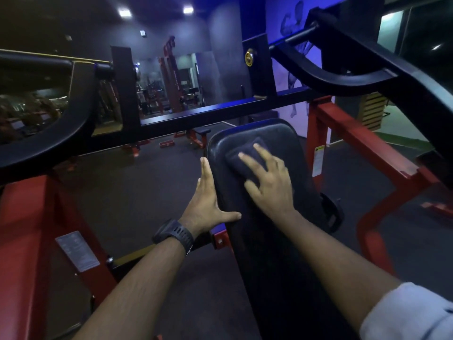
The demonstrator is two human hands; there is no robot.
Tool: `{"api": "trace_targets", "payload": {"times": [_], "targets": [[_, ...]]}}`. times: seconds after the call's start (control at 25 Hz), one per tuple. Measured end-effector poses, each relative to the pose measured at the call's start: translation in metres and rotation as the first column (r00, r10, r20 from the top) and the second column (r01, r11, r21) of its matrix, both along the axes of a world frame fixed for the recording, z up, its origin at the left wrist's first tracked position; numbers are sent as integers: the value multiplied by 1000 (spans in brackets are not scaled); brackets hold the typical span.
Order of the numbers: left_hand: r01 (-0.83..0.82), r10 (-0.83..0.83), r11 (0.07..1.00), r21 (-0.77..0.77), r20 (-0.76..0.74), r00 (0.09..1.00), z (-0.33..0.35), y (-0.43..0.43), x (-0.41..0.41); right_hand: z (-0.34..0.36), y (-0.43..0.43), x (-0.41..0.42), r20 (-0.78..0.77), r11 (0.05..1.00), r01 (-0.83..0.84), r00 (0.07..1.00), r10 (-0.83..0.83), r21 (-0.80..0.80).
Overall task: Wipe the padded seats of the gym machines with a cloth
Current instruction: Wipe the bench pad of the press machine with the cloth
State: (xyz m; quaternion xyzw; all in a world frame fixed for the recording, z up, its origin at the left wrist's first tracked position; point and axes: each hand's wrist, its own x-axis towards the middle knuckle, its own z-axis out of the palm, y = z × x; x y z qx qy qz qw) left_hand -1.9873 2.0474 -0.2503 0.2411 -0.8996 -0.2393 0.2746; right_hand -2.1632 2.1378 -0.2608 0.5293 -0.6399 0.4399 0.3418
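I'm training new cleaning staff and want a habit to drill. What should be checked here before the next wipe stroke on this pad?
1. Cloth lies on the padded seat: ok, it sits on the pad's far part.
2. Right hand controls the cloth: ok, spread fingers press down on it.
3. Left hand steadies the pad: ok, it rests along the left edge with its thumb on the pad.
4. Stroke path towards the person is free: ok, nothing lies on the pad between the arms.
5. Near part already wiped: cannot tell, the surface is too dark.
6. Cloth clean and damp enough: cannot tell.
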Motion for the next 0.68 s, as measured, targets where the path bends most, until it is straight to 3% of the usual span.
{"api": "trace_targets", "payload": {"times": [0.04,0.08,0.12,0.2,0.24,0.28,0.32,0.36,0.4,0.44,0.52,0.56,0.6,0.68], "targets": [[-3,3,1000,-12,4,1000,0,0,-1,3,-3,10,159,999,34,987,-31,-18],[-10,10,1000,-25,5,1000,-1,0,-2,-6,-7,24,174,999,33,984,-30,-16],[-15,16,999,-33,6,1000,-3,0,-2,-21,-6,33,32,1000,1,999,-1,-17],[-27,27,999,-31,-12,1000,-4,3,-5,-30,8,17,-324,996,-75,942,87,49],[-41,41,999,-31,-27,999,-5,5,-7,-19,7,0,-364,994,-79,926,99,69],[-61,59,998,-35,-48,997,-7,9,-11,-3,2,-10,-277,998,-42,959,56,57],[-83,80,996,-41,-73,994,-10,13,-15,13,-4,-6,-76,1000,-9,997,10,21],[-101,96,994,-45,-99,990,-15,18,-18,22,-10,6,140,1000,28,990,-27,-2],[-116,110,992,-44,-121,987,-19,22,-21,21,-18,21,241,999,47,970,-42,-12],[-131,124,990,-43,-140,982,-24,25,-23,14,-22,28,149,997,60,987,-53,-43],[-165,151,985,-53,-206,967,-31,27,-27,9,-18,7,-245,1000,-3,970,1,-9],[-182,162,982,-56,-259,952,-34,27,-30,19,-18,-13,-313,999,-19,949,27,26],[-196,171,979,-52,-310,935,-37,26,-34,30,-21,-24,-244,1000,17,970,-12,20],[-224,194,974,-30,-404,894,-41,26,-40,44,-30,-13,179,992,122,977,-115,-28]]}}
